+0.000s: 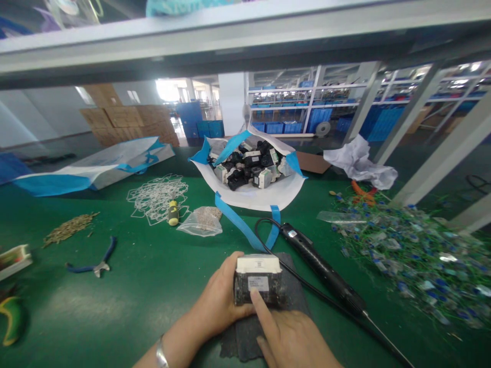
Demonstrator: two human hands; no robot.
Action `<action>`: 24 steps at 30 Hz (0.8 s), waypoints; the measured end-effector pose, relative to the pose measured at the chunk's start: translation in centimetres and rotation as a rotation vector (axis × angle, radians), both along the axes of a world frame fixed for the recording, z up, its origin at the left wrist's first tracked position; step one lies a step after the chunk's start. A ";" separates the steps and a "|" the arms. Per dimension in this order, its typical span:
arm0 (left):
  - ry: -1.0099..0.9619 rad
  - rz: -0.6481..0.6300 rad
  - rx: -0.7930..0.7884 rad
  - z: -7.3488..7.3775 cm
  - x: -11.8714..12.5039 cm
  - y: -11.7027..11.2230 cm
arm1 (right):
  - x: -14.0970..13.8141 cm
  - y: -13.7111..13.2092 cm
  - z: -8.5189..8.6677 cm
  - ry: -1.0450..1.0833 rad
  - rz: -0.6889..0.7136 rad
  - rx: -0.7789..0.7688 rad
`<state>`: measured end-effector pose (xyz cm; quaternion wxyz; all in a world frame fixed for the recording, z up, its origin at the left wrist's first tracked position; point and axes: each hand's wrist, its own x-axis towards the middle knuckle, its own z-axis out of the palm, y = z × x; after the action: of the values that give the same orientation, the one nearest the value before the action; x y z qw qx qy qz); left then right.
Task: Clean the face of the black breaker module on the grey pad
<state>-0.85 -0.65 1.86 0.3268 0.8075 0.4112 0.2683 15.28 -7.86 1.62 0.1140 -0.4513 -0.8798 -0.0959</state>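
Observation:
My left hand (pixel 218 289) is closed around the left side of a box-shaped device (pixel 241 294) with a black body and an off-white top. A white printed label (pixel 264 283) faces me; its text is too small to read. My right hand (pixel 289 332) has its index finger stretched out onto the label's lower edge, the other fingers partly curled and hidden. Beneath the device lies a dark grey mat (pixel 295 301). To the right rests a black electric screwdriver (pixel 326 268) with a long thin bit and a cable.
Behind my hands, a white and blue bag (pixel 261 198) holds several similar devices. Cutters (pixel 100 266), a yellow-black screwdriver (pixel 173 213), white wire loops (pixel 155 197), and a bag of small parts (pixel 203 221) lie left. Green wire seals (pixel 414 250) pile up right. A shelf beam (pixel 238 41) crosses above.

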 end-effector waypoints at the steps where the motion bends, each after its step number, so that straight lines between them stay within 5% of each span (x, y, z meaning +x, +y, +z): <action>1: 0.002 0.002 0.000 0.0 0.0 0.0 | 0.0 0.0 0.0 -0.001 -0.002 -0.007; 24: -0.008 -0.002 0.022 0.2 0.1 -0.1 | 0.0 -0.1 -0.1 -0.020 -0.013 -0.020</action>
<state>-0.74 -0.75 2.06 0.3198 0.8103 0.4065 0.2755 15.28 -7.98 1.49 0.1000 -0.4571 -0.8789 -0.0924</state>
